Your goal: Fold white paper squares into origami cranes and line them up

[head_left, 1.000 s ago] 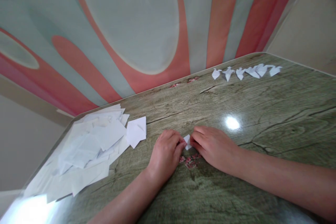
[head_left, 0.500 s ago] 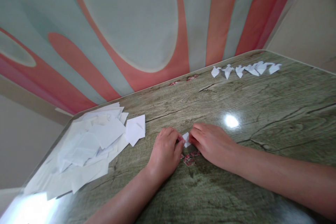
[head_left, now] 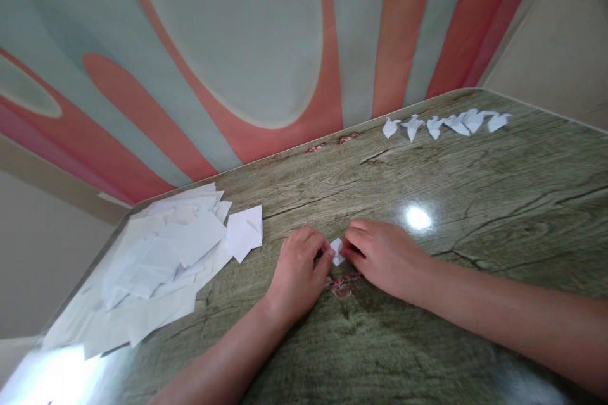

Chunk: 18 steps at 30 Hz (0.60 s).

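My left fingers (head_left: 327, 254) and right fingers (head_left: 352, 245) pinch a small folded paper (head_left: 337, 252). Paper birds (head_left: 474, 121) sit near the surface's (head_left: 475, 202) far right corner.

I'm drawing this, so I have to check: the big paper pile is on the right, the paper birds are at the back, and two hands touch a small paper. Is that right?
Almost: the pile is on the left, as the head view shows. The birds are at the back, and the left hand and right hand touch the small paper.

The left hand (head_left: 299, 275) and right hand (head_left: 384, 259) partly hide the folded paper (head_left: 337, 252), its exact shape too small to tell.
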Available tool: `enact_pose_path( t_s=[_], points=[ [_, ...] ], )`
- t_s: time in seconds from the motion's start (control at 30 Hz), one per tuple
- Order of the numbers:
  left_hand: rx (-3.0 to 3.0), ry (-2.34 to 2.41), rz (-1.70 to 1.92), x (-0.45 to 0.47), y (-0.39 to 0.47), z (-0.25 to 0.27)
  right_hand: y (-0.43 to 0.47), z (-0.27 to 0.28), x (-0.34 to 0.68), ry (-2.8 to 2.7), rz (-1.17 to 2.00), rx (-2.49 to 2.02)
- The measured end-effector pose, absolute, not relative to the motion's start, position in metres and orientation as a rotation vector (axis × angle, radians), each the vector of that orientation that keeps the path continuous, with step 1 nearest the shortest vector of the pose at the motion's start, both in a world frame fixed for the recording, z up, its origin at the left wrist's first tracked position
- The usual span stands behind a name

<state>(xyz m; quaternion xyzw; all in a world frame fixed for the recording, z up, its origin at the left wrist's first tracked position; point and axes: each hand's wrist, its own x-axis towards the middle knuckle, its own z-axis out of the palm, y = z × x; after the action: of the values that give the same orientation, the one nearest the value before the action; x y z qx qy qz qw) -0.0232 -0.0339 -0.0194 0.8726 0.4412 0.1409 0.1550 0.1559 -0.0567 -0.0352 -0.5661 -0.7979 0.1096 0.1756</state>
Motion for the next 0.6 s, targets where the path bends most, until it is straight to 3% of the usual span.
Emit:
enact_pose_path(
  t_s=[0.6],
  points=[
    [2.489,1.340,0.368,-0.0200,-0.0334,-0.0194,-0.0528,-0.0310,0.1583,-2.212,0.445,-1.608]
  ],
)
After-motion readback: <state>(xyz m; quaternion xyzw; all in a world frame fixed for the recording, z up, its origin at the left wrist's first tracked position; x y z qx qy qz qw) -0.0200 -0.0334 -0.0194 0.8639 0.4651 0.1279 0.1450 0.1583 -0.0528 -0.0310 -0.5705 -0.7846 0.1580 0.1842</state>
